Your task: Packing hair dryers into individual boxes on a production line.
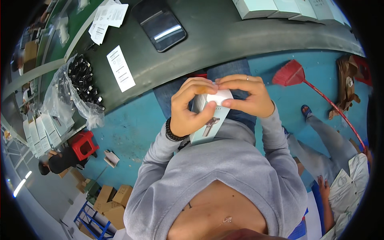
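A small pale green and white carton (209,127) with a picture of a device on its side stands between my hands, close to my body. My left hand (188,106) is curled around its left side, thumb and fingers at the white top end. My right hand (250,95) pinches the far right part of that end, with thumb and forefinger meeting the white flap. Whatever is inside the carton is hidden. On the dark bench beyond lie a printed white slip (121,69) and a black smartphone (162,26).
A clear bag of black cables (84,82) sits at the bench's left, near a stack of printed slips (107,18). Several pale cartons (260,8) line the far right. A red broom (290,74) lies on the blue floor; another person (332,168) is at the right.
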### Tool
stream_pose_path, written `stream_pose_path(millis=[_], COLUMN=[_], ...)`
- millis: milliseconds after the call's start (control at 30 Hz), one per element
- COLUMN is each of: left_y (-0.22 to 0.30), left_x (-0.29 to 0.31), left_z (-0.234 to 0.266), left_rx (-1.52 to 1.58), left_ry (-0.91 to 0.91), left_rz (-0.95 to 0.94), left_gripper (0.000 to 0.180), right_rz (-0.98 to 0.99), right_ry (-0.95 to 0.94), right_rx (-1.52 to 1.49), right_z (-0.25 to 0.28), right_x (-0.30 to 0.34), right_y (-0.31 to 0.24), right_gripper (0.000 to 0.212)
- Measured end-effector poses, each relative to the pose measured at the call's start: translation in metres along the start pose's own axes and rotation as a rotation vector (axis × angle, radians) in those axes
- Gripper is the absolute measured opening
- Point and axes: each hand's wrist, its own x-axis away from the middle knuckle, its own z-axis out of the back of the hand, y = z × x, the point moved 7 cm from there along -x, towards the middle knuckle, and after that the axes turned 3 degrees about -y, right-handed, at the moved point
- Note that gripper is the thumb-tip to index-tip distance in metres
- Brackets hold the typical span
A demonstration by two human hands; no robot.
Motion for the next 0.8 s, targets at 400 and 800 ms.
stream_pose_path(millis=[400,800], left_y=[-0.004,-0.013], left_x=[0.003,0.016], left_z=[-0.004,0.002], left_rx=[0.01,0.091], left_ry=[-0.023,0.066], left_rz=[0.003,-0.107], left_gripper=[0.016,0.01], right_rz=[-0.061,0.188], right_ry=[0.01,0.078], right_rx=[-0.097,0.151], right_z=[0.001,-0.019], right_x=[0.004,0.025], right_y=[0.007,-0.001], right_gripper=[0.023,0.027])
